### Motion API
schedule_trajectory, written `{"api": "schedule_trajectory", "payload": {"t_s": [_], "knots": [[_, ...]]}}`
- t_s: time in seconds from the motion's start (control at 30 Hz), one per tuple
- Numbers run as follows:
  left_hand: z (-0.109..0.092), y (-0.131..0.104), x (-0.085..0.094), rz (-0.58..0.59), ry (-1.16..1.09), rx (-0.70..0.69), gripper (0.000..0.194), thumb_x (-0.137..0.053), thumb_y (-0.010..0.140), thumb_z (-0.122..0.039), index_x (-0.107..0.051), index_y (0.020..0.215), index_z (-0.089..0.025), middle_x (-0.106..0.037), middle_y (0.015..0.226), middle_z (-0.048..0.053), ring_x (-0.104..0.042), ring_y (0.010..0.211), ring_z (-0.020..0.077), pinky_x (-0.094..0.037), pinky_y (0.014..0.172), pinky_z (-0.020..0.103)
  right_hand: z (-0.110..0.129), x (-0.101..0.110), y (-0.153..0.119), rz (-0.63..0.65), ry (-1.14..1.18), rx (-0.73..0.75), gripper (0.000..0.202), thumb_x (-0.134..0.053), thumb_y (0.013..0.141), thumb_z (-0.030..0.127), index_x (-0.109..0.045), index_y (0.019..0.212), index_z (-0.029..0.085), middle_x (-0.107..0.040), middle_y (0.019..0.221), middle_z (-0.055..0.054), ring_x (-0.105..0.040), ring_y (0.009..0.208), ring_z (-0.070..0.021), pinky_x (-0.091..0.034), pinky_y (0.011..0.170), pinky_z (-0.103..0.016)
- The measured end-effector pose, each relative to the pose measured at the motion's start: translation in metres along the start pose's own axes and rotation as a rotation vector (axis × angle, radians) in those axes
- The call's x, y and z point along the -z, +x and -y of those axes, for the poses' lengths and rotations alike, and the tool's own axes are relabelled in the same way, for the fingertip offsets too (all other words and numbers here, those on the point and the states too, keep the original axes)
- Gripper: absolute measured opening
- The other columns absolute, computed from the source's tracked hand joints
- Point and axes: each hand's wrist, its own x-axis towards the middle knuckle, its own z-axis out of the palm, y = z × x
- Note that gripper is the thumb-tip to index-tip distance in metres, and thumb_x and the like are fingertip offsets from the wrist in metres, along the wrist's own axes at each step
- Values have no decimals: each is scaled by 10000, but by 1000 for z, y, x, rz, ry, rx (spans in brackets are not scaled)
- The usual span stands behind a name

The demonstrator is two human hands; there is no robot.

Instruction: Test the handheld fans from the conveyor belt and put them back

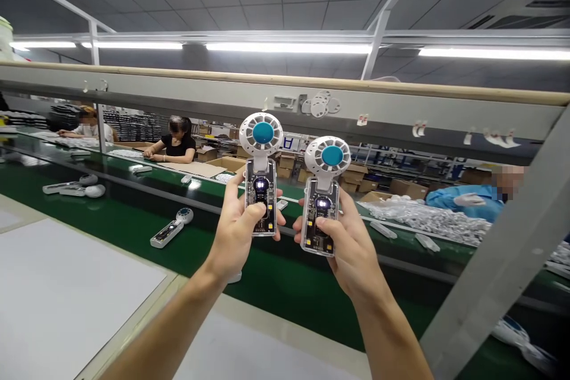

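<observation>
My left hand (236,231) is wrapped round a handheld fan (262,133) with a white round head, a teal centre and a clear-fronted body showing a dark circuit board. Its thumb presses on the front of the body. A matching fan (332,156) stands upright in my right hand (351,237), the thumb likewise on its front. Both displays are lit. The two fans are side by side and apart, raised above the green conveyor belt (276,297).
Another fan (171,230) lies on the belt at left, with white fans (75,187) behind it. A slanting metal post (494,249) stands at right, a shelf beam (222,88) crosses above. People sit beyond, near a pile of bagged parts (427,218).
</observation>
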Motion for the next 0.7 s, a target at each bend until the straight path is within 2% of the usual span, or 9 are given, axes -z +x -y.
{"api": "schedule_trajectory", "payload": {"t_s": [0.13, 0.3, 0.37, 0.47, 0.6, 0.7], "knots": [[-2, 0, -1, -8, -40, 32, 548, -565, 873, -241, -307, 1356, -237, -630, 1117, 83, -644, 687, 149, -538, 535, 273, 3, -1, -1, 1, 38, -41, 684, -625, 824, 261, -353, 1452, 283, -670, 1110, -47, -686, 770, -189, -590, 609, -297], [-3, 1, 0, 15, -110, 107, 477, -574, 827, -184, -382, 1263, -217, -621, 1117, 79, -644, 702, 143, -535, 546, 269, 4, 3, -1, 33, 63, -99, 785, -595, 745, 191, -334, 1479, 287, -686, 939, -15, -681, 700, -181, -590, 627, -294], [-4, 1, 1, 35, -117, 124, 467, -585, 823, -179, -399, 1250, -210, -618, 1141, 88, -650, 704, 146, -531, 537, 265, 4, 4, -1, 8, 39, -84, 798, -597, 715, 176, -359, 1466, 296, -673, 976, -16, -684, 731, -185, -593, 617, -289], [-6, 0, 0, 48, -117, 119, 497, -603, 832, -195, -386, 1278, -212, -613, 1173, 96, -662, 706, 151, -540, 548, 266, 5, 1, -1, -35, 15, -75, 781, -627, 739, 203, -363, 1466, 313, -658, 1088, -29, -687, 789, -191, -605, 624, -292], [-8, -3, -4, 37, -76, 111, 465, -583, 861, -240, -390, 1282, -197, -617, 1164, 106, -652, 669, 141, -540, 533, 261, 7, -2, -2, -42, 5, -74, 736, -609, 794, 229, -351, 1480, 293, -670, 1006, -24, -668, 724, -180, -604, 624, -301], [-7, -3, -4, 9, -45, 68, 461, -564, 865, -239, -395, 1290, -190, -623, 1148, 107, -644, 638, 137, -526, 505, 256, 8, -4, -4, -61, 0, -63, 765, -608, 786, 204, -334, 1494, 298, -663, 1030, -23, -670, 747, -185, -597, 617, -294]]}}
